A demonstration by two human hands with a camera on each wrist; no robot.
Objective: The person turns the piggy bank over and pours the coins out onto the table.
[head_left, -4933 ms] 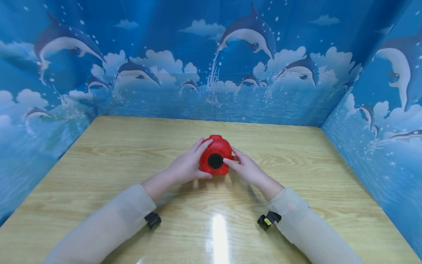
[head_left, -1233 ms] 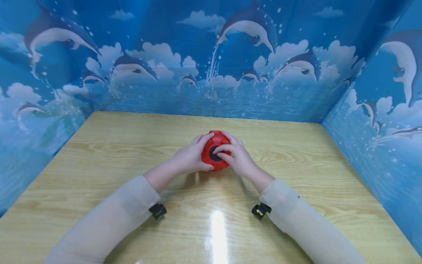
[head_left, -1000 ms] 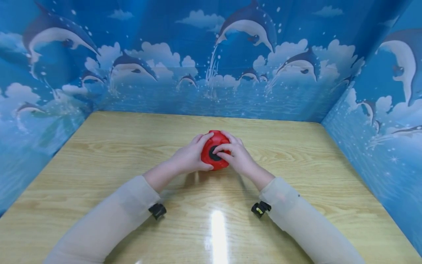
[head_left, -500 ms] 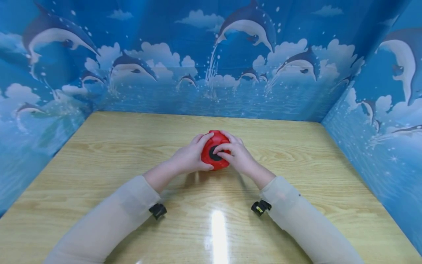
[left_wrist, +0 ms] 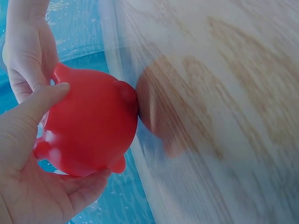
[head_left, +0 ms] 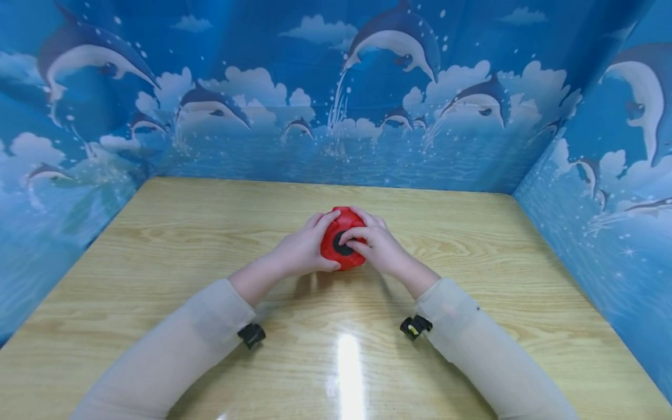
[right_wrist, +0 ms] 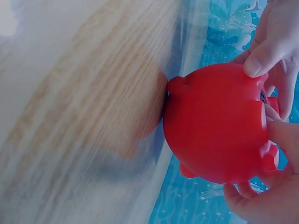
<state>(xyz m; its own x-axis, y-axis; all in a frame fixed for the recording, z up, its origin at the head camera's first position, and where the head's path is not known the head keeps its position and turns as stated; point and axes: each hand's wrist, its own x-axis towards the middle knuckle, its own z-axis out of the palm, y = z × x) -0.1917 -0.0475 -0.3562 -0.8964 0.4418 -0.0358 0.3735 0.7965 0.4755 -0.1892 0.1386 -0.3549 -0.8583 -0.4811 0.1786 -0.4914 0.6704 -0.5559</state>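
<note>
A round red piggy bank [head_left: 346,222] with stubby feet rests on the wooden table, its underside and black stopper [head_left: 338,247] turned up. My left hand [head_left: 300,252] grips its left side, thumb near and fingers on the far side. The thumb [left_wrist: 44,99] lies across the red body in the left wrist view. My right hand [head_left: 385,252] has its thumb and index finger bent together at the stopper, hiding part of it. Its other fingers [right_wrist: 238,196] reach round the side of the bank in the right wrist view.
The wood-grain table [head_left: 210,221] has a bright light reflection near its front. Blue dolphin-print curtains [head_left: 262,146] stand along the back and both sides. A small black camera [head_left: 252,335] is strapped at the left wrist, another camera [head_left: 415,327] at the right.
Since 4.9 s ago, my right hand has moved from the bank's right edge onto the stopper, its fingers now bent there. In the last second both hands and the bank look almost still.
</note>
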